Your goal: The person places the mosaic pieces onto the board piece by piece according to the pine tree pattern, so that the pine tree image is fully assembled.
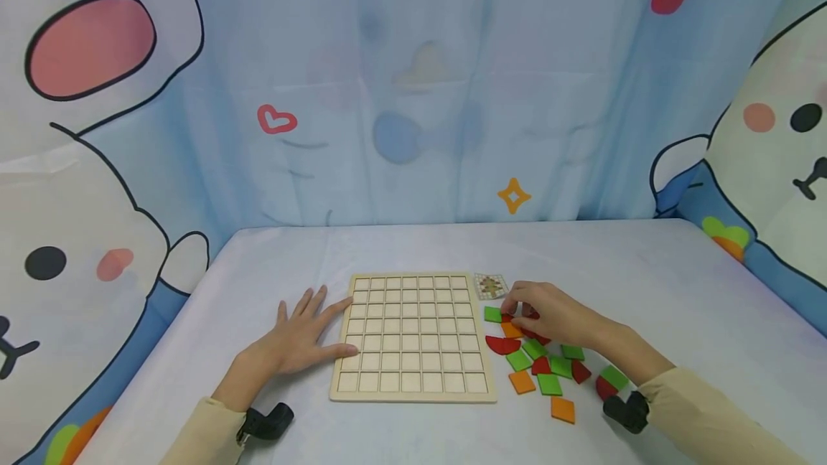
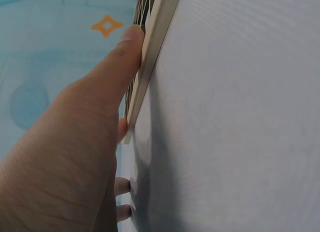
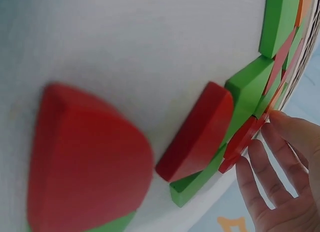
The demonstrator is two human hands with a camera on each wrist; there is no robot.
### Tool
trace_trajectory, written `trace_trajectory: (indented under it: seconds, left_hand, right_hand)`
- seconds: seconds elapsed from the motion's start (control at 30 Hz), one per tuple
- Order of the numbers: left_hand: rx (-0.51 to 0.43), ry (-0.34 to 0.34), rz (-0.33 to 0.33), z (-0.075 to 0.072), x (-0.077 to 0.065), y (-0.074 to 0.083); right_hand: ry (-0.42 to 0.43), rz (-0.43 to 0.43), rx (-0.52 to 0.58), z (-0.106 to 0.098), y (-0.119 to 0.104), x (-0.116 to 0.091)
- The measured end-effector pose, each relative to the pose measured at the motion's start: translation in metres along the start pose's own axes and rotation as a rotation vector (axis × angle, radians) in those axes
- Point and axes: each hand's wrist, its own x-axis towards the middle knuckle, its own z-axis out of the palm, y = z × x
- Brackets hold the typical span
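Observation:
A pale wooden grid board (image 1: 413,402) lies on the table. Spread along its left edge is my left hand (image 1: 298,336), with thumb and forefinger on the frame and the other fingers beyond it. The left wrist view shows the thumb (image 2: 131,34) on the board's rim. Right of the board, my right hand (image 1: 549,311) reaches down among flat coloured pieces. Its thumb and forefinger come close around a small red piece (image 1: 507,318), beside a green square (image 1: 492,314) and an orange piece (image 1: 511,330). Whether the fingertips pinch the red piece is unclear.
Near the board's top right corner lies a small pattern card (image 1: 491,286). Loose pieces spread towards the front right, among them a red half-round (image 1: 502,345), an orange square (image 1: 563,410) and a green square (image 1: 549,384). A printed curtain (image 1: 413,163) hangs behind the table.

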Motion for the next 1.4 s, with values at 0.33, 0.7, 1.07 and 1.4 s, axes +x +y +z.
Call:
trace_trajectory:
  seconds: [0.33, 0.7, 1.07, 1.4]
  left_hand:
    - [-0.014, -0.011, -0.004, 0.000, 0.000, -0.002]
    - [-0.012, -0.003, 0.001, -0.001, 0.000, 0.000]
    - [-0.016, -0.004, 0.006, 0.000, -0.001, -0.001]
    - [-0.008, -0.007, 0.002, -0.001, 0.000, -0.002]
  right_hand:
    - [-0.024, 0.021, -0.028, -0.001, -0.003, 0.002]
    - [-0.034, 0.017, -0.130, -0.004, -0.005, 0.002]
    - [-0.015, -0.007, -0.067, -0.004, -0.002, 0.005]
    - [0.013, 0.107, 0.019, -0.007, 0.006, 0.010]
